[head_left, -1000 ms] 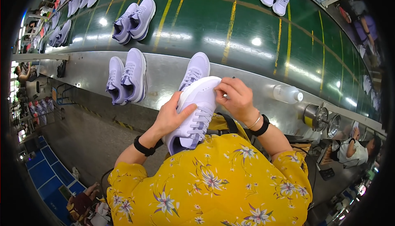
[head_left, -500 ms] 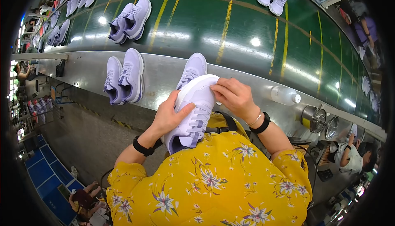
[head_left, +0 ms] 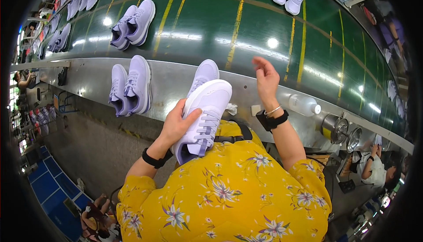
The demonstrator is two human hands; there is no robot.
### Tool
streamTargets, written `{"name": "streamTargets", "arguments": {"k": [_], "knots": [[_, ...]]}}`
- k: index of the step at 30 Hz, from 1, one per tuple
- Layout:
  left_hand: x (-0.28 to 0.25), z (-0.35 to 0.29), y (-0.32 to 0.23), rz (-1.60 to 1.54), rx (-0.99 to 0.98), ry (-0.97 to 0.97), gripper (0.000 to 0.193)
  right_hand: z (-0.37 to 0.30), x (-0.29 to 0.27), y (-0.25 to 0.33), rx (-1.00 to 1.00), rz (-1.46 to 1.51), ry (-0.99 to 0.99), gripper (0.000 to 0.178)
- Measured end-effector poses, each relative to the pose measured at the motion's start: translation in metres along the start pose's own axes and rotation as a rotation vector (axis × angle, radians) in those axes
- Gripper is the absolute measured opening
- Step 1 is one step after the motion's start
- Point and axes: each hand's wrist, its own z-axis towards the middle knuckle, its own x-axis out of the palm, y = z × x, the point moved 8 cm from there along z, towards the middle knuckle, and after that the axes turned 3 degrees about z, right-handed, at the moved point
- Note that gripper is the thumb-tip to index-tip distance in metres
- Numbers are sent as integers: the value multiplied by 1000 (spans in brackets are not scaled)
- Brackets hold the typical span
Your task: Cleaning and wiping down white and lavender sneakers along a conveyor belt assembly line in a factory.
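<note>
A lilac sneaker point(head_left: 211, 103) was held over the near edge of the steel ledge point(head_left: 171, 75).
The left hand point(head_left: 175, 125) gripped its side; above the ledge, the right hand point(head_left: 267, 80) hung half-curled, apparently empty.

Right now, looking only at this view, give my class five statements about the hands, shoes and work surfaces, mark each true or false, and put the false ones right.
1. The left hand holds a pale lilac lace-up shoe with a white sole. True.
2. Both hands are gripping that shoe. False: the right hand is raised apart from it.
3. A whitish translucent plastic bottle lies on its side on the grey metal ledge. True.
4. The moving-belt surface is plain red. False: it is a green belt marked with yellow lines.
5. A pair of pale lilac shoes stands on the ledge, left of the held shoe. True.
</note>
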Motion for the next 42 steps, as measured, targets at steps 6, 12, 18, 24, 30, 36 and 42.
{"name": "streamTargets", "arguments": {"k": [6, 12, 18, 24, 30, 36, 42], "knots": [[-2, 5, 9, -16, -24, 12, 51, 9, -26, 10, -422, -1155, -186, 66], [-2, 6, 14, -74, -36, 6, 49, 3, -72, -44, 290, -203, -206, 60], [4, 2, 18, -125, -40, 26, 47, 3, -85, -45, 38, -205, -206, 61], [5, -9, 16, -131, -24, 15, 44, -12, -75, -37, 208, 203, -161, 61], [10, -17, 26, -131, -33, 35, 40, -43, -78, -24, 269, 424, -114, 41], [25, -14, 27, -114, -44, 106, 33, -91, -128, -7, 206, 560, -275, 20], [46, -7, 7, -67, -79, 201, 29, -147, -214, 19, 70, 548, -526, 21]]}}
